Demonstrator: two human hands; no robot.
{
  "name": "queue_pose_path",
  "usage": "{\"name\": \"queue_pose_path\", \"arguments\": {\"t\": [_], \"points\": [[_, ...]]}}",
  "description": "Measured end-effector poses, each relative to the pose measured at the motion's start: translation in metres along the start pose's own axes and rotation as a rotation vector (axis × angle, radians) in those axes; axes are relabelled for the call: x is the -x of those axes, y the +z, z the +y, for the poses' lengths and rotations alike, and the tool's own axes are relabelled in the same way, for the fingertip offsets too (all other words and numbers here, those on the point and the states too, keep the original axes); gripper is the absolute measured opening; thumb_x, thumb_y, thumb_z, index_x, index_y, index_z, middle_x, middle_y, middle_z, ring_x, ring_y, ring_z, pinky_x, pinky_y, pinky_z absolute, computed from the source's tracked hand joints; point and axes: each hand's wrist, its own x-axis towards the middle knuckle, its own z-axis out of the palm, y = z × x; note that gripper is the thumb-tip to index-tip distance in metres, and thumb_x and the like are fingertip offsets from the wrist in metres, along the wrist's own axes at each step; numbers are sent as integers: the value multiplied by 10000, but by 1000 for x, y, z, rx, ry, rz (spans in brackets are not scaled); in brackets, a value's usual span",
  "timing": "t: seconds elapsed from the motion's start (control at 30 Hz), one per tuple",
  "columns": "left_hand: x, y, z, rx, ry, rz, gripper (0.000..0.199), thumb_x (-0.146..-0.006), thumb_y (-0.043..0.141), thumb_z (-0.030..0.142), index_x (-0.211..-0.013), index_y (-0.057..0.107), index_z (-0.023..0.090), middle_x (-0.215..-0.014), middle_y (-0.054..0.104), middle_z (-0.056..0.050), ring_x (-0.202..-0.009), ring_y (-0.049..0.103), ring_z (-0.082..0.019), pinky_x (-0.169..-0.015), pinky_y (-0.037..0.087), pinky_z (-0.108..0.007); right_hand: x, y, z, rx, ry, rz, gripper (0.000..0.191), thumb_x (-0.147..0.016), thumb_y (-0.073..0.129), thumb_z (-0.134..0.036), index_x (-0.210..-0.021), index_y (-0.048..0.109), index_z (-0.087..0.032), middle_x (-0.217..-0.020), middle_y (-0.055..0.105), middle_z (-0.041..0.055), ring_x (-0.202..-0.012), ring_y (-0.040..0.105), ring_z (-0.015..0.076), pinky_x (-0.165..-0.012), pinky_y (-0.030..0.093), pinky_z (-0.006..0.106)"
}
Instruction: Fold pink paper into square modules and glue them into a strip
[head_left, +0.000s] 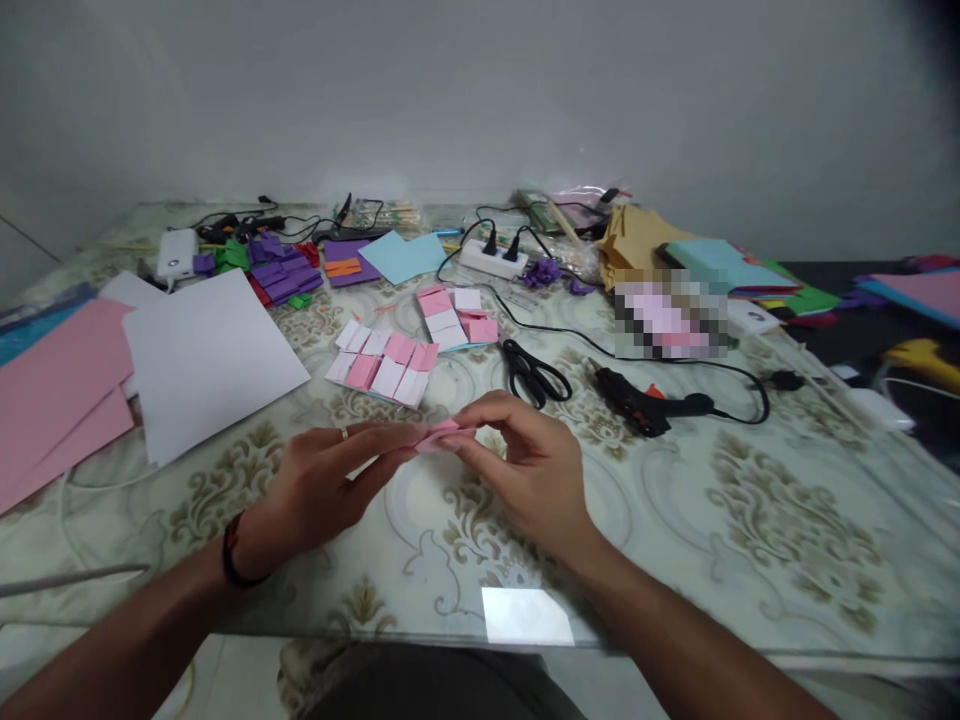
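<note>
Between my two hands is a small folded piece of pink paper (444, 434), raised a little above the table. My left hand (330, 475) pinches its left end, and my right hand (529, 460) grips the right end between thumb and fingers. Part of the paper is covered by fingertips. Just beyond lie pink and white folded paper pieces (384, 362) set in rows, with a second smaller group of folded pieces (456, 318) behind them. Black-handled scissors (534, 374) rest past my right hand, and a black glue gun (634, 398) lies to their right.
White sheets (214, 350) and pink sheets (60, 390) spread over the left side of the patterned table (795, 500). A white power strip (493, 259) with plugs stands at the back. The glue gun's cord crosses the right side. Purple folded paper (285, 272) is piled back left.
</note>
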Motion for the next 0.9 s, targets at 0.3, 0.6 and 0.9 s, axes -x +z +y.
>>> {"name": "queue_pose_path", "arguments": {"t": [0.3, 0.6, 0.9], "points": [[0, 0, 1, 126, 31, -42, 395, -927, 735, 117, -1298, 687, 243, -1134, 831, -37, -926, 817, -151, -809, 670, -215, -2, 2, -4, 12, -255, -56, 201, -883, 774, -70, -972, 794, -248, -870, 752, 17, -792, 687, 147, -718, 559, 294], [-1, -1, 4, -41, 61, 1, 141, -957, 700, 136, -1073, 737, 207, -958, 850, -14, -754, 807, -131, -643, 619, -205, 2, 4, -5, 56, -281, -84, 153, -891, 779, -117, -990, 776, -235, -854, 731, 31, -787, 689, 172, -699, 570, 326], [-3, -2, 8, 25, 49, 13, 155, -923, 718, 110, -1026, 733, 225, -883, 842, 6, -712, 801, -146, -654, 659, -241, 1, 2, -8, 62, -308, -86, 179, -882, 796, -110, -1001, 763, -240, -887, 744, 32, -819, 691, 181, -729, 574, 352]]}}
